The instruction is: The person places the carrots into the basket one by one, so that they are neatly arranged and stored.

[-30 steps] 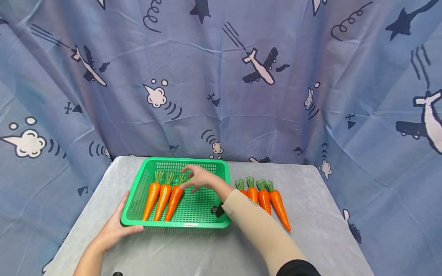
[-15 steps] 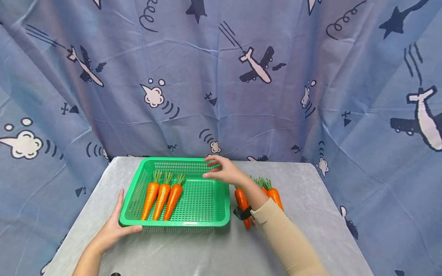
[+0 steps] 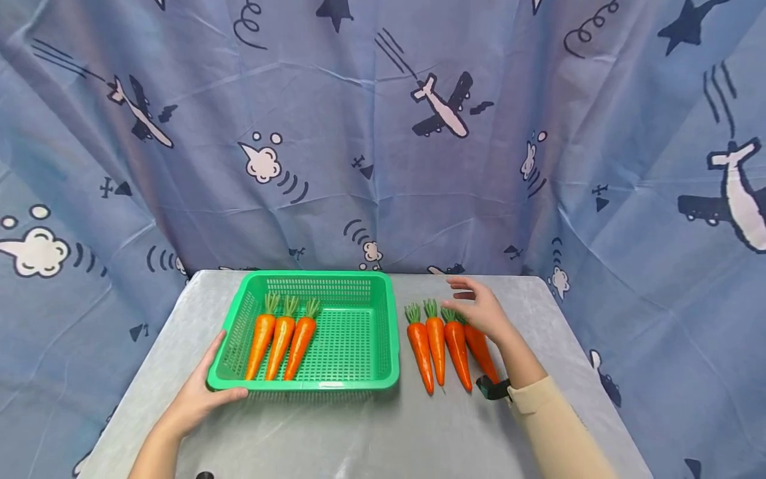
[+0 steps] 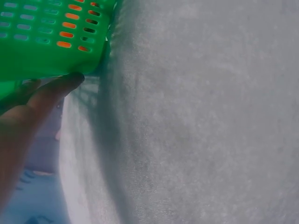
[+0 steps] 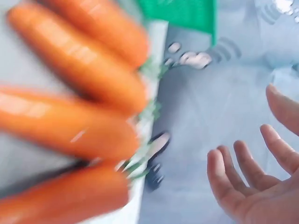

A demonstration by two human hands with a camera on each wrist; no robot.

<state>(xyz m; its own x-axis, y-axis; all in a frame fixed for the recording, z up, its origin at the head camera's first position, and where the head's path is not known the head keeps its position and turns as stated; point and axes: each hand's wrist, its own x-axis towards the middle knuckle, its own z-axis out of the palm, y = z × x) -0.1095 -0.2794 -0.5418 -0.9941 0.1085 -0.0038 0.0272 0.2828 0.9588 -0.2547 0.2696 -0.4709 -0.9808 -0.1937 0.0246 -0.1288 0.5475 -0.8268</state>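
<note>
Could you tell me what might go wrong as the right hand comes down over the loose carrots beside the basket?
The four loose carrots lie packed side by side, so the open right hand may nudge neighbours while taking one. The left hand holds only the green basket by its near corner; a bump on the far side could swing it.
</note>
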